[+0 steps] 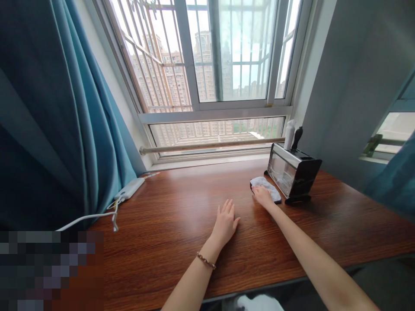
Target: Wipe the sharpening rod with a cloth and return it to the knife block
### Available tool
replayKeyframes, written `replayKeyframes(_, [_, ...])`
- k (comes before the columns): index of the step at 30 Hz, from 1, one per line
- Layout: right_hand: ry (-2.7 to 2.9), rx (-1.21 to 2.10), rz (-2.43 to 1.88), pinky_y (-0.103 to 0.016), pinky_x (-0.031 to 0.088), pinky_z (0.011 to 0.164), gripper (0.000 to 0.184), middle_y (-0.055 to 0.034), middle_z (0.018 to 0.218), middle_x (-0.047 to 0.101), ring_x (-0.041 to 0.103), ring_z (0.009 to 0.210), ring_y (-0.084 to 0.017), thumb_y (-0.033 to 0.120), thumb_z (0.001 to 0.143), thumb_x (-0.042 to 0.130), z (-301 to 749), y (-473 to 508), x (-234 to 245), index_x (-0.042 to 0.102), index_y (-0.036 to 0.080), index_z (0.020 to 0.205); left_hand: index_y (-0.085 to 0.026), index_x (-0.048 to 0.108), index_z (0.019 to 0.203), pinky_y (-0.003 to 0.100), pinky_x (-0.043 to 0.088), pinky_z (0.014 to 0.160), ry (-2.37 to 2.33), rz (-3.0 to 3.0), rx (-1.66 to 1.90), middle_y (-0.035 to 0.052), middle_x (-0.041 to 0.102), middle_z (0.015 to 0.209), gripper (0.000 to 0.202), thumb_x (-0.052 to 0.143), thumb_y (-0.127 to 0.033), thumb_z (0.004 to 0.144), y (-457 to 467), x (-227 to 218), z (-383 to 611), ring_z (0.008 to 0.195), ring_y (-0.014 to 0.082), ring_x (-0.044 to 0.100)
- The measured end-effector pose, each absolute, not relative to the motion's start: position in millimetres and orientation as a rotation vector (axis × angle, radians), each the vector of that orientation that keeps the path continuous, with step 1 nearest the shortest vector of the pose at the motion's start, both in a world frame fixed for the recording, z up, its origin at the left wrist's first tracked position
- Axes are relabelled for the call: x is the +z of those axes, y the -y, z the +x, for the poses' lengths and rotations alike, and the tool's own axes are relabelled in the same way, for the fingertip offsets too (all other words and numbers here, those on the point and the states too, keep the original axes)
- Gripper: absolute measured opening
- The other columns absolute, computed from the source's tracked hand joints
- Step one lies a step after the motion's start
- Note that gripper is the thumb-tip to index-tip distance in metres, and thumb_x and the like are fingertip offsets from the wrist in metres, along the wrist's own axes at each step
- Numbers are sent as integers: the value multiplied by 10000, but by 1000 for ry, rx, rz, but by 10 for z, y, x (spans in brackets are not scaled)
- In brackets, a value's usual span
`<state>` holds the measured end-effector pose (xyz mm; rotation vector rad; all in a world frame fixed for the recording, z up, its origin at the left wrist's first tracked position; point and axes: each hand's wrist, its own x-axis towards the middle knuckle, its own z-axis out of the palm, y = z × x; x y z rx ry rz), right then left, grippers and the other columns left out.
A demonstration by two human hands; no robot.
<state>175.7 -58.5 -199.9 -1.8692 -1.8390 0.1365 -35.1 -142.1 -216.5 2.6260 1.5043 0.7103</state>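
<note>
My left hand, with a beaded bracelet on the wrist, lies flat on the wooden tabletop. Its fingers are stretched out and nothing is in it. To the right, my right hand is on a crumpled white cloth, its fingers closed at the cloth's near left side. Beneath the cloth is a flat dark object, of which only edges show; its kind I cannot make out. Just right of the cloth stands a black and silver knife holder with a clear side.
A black-handled tool and a white upright object stick up from the holder. At the left lie a white power strip and its cable, beside a blue curtain. Behind the table is a barred window.
</note>
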Motion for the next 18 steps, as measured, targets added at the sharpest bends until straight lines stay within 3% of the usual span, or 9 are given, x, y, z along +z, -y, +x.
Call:
replayKeyframes(3, [1788, 89, -1768, -298, 362, 859, 400, -120, 1050, 615, 523, 1023, -191, 275, 887, 298, 1387, 645, -2031, 656, 149, 760, -152, 404, 1234, 401, 332, 988, -1442, 2542, 859, 93, 464, 1240, 430, 426, -137, 805, 1388, -2152, -369, 1162, 198, 402])
replayKeyframes(5, [1745, 80, -1715, -254, 388, 774, 387, -107, 913, 653, 573, 876, -167, 268, 887, 292, 1174, 727, -2076, 644, 156, 771, -167, 524, 1104, 295, 433, 842, -1417, 2420, 972, 68, 594, 1006, 307, 376, -148, 836, 1381, -2133, -399, 930, 155, 545])
replayKeyframes(8, [1715, 108, -1664, -244, 386, 648, 433, -79, 654, 637, 566, 640, -158, 334, 887, 291, 1008, 872, -2129, 601, 167, 635, -177, 615, 854, 218, 431, 640, -1437, 2241, 1121, 31, 615, 759, 235, 392, -250, 858, 1392, -2096, -442, 653, 115, 560])
replayKeyframes(11, [1675, 149, -1560, -244, 363, 568, 435, -41, 523, 567, 509, 512, -141, 366, 881, 305, 981, 959, -2146, 540, 176, 569, -173, 615, 787, 191, 384, 558, -1487, 2167, 1177, 13, 598, 651, 286, 380, -314, 868, 1409, -2068, -453, 539, 87, 522])
replayKeyframes(13, [1630, 215, -1439, -242, 370, 549, 309, -15, 527, 547, 500, 496, -135, 340, 854, 370, 975, 971, -2151, 558, 171, 676, -163, 600, 688, 192, 349, 518, -1540, 2150, 1171, 6, 558, 552, 361, 356, -353, 874, 1420, -2064, -443, 477, 81, 482])
replayKeyframes(15, [1608, 325, -1307, -242, 401, 549, 183, -11, 641, 583, 509, 503, -124, 287, 803, 451, 953, 963, -2167, 552, 165, 895, -154, 561, 571, 203, 323, 499, -1583, 2156, 1168, 10, 516, 487, 419, 370, -386, 863, 1435, -2076, -428, 440, 83, 443])
replayKeyframes(18, [1606, 474, -1150, -262, 460, 560, 447, -59, 919, 602, 546, 572, -124, 233, 740, 507, 898, 956, -2197, 403, 179, 1172, -159, 589, 656, 215, 349, 540, -1583, 2185, 1185, 25, 552, 562, 364, 359, -346, 868, 1460, -2105, -418, 500, 97, 472])
